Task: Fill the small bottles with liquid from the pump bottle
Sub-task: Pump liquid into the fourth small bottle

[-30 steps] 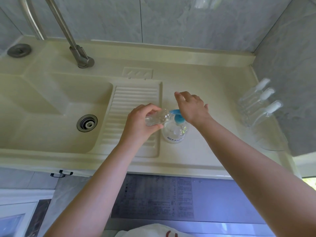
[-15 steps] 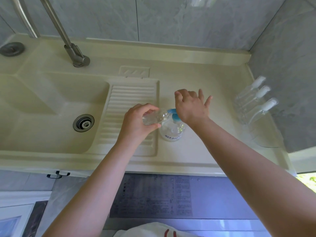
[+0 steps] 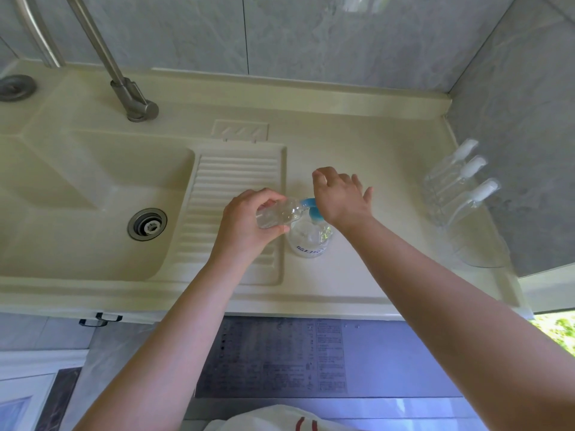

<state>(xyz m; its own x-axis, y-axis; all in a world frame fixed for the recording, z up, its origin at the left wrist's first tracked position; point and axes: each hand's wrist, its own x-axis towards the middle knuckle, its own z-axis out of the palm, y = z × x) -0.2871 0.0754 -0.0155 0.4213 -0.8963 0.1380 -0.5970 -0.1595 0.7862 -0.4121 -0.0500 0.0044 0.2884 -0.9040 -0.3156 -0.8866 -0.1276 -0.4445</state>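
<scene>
Nearest, the left hand point(image 3: 249, 225) grips a small clear plastic bottle point(image 3: 278, 215), tilted almost flat, its long axis running left to right with the mouth just under the blue pump nozzle point(image 3: 306, 203). The clear round pump bottle point(image 3: 309, 239) stands on the cream bench point(image 3: 357, 275) just right of it. The right hand point(image 3: 340, 197) presses the pump head, fingers spread and relaxed. Farther right, three small clear bottles with white caps point(image 3: 457, 185) lean by the grey wall point(image 3: 513, 135)

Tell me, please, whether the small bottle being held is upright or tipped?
Tipped: the left hand holds the small bottle sideways, neck toward the blue pump.
</scene>
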